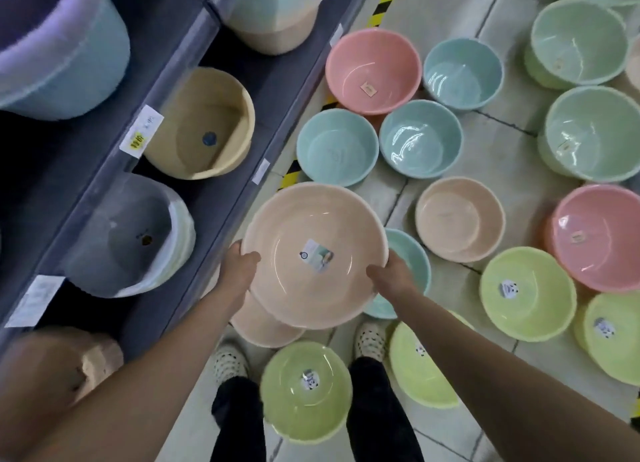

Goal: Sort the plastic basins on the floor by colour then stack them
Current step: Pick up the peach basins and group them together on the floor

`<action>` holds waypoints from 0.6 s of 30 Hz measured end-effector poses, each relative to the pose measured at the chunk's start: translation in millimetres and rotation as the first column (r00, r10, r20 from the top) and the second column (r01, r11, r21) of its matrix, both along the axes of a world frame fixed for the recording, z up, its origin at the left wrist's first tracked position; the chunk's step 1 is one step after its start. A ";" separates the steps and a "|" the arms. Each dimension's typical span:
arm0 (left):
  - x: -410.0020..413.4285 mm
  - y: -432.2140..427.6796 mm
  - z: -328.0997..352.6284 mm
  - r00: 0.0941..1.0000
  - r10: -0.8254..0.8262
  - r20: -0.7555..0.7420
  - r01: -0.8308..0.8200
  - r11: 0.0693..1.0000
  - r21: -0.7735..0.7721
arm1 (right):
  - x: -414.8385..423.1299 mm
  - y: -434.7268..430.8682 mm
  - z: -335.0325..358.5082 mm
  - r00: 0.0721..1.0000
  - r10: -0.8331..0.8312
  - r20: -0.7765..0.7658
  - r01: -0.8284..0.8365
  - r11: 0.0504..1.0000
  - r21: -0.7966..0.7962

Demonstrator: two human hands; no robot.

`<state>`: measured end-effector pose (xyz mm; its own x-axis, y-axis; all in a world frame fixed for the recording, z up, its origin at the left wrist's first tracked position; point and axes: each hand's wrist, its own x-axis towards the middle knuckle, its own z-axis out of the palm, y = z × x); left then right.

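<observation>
**Peach basin held over its match**

The left grip [240,271] and right grip [393,276] – the person's two bare hands – clasp opposite sides of a large peach basin [294,219]. Each thumb is hooked over the rim onto the inner wall, and the fingers curl away beneath it. The basin is off the floor [450,281], mouth up and roughly level, in front of the person's feet. Being round, it has no long axis to line up; only its centre matters.

The move likely turns on a second peach basin [263,326] on the floor. It lies just under the held one, offset toward the person and to the left, so the left grip is the nearer. By my reading, a short drop down and back would nest the two. A smaller peach basin [459,219] sits off to the right, nearer the right grip and well apart from the pair.

Much is masked. The held basin covers most of the peach one below – whether that is one basin or several stacked cannot be told. A teal basin [414,257] shows only as a crescent behind the right grip. The fingers under the rim are out of sight.
</observation>
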<state>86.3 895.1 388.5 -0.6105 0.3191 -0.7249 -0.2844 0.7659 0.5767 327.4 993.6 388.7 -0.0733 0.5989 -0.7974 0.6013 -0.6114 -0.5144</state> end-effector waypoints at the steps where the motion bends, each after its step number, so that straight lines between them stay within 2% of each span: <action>1: -8.4 6.8 -29.6 0.999 -0.034 0.011 0.034 0.999 -0.013 | -6.3 8.9 -29.2 1.000 -0.018 -0.003 0.018 1.000 -0.010; 5: -41.0 32.0 -153.3 0.994 -0.097 0.055 0.098 0.995 -0.015 | -28.9 42.8 -148.6 0.997 -0.080 -0.010 0.079 0.996 -0.030; 10: -65.7 53.8 -278.0 0.996 -0.076 0.046 0.076 0.997 -0.011 | -51.7 59.2 -270.2 0.999 -0.030 -0.017 0.029 0.999 -0.022; 14: -63.1 61.2 -339.8 0.999 -0.038 -0.013 0.039 0.999 0.012 | -63.6 55.8 -331.3 0.999 -0.041 -0.007 0.041 0.999 -0.019; 18: -69.6 63.1 -389.0 0.992 -0.096 -0.083 0.098 0.995 0.025 | -72.6 52.1 -377.3 0.996 -0.090 -0.018 0.090 0.996 -0.017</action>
